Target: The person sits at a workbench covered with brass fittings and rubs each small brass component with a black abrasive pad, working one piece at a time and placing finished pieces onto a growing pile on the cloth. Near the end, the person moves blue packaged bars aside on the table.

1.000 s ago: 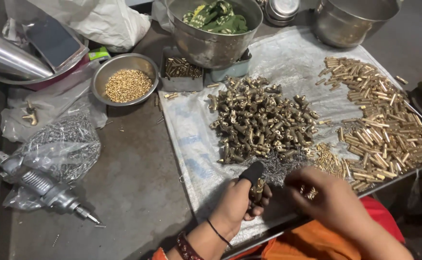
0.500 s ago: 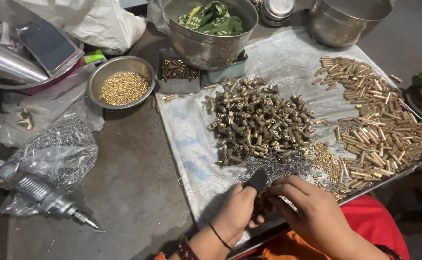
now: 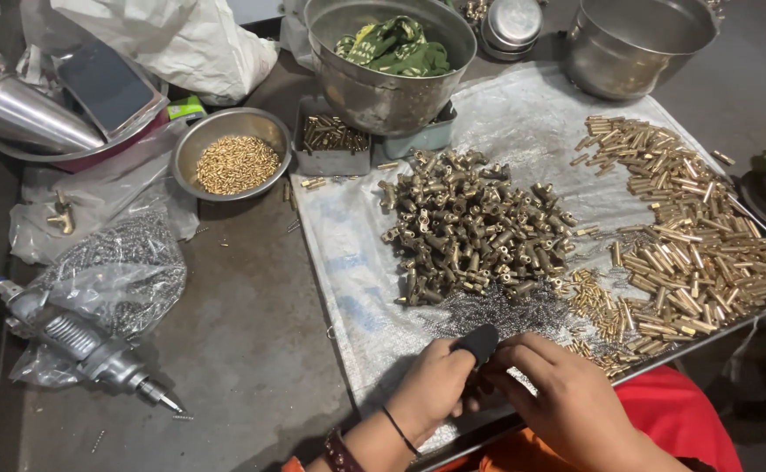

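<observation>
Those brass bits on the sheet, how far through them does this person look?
Done: hard to tell; no finished stack is clearly apart. In hand: left hand, with a dark cap on one finger, and right hand meet over a small piece I cannot make out. Left: a big pile of brass fittings and many brass tubes.

Small workshop, heaped brass fittings [image 3: 475,227], power screwdriver [image 3: 86,350], metal bench [image 3: 243,332]

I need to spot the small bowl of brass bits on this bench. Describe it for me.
Start at the big steel pot holding green cloth at the top. Just to its left on the dark table sits a shallow steel bowl. It alone holds tiny golden pieces; the other brass parts lie loose on the plastic sheet.
</observation>
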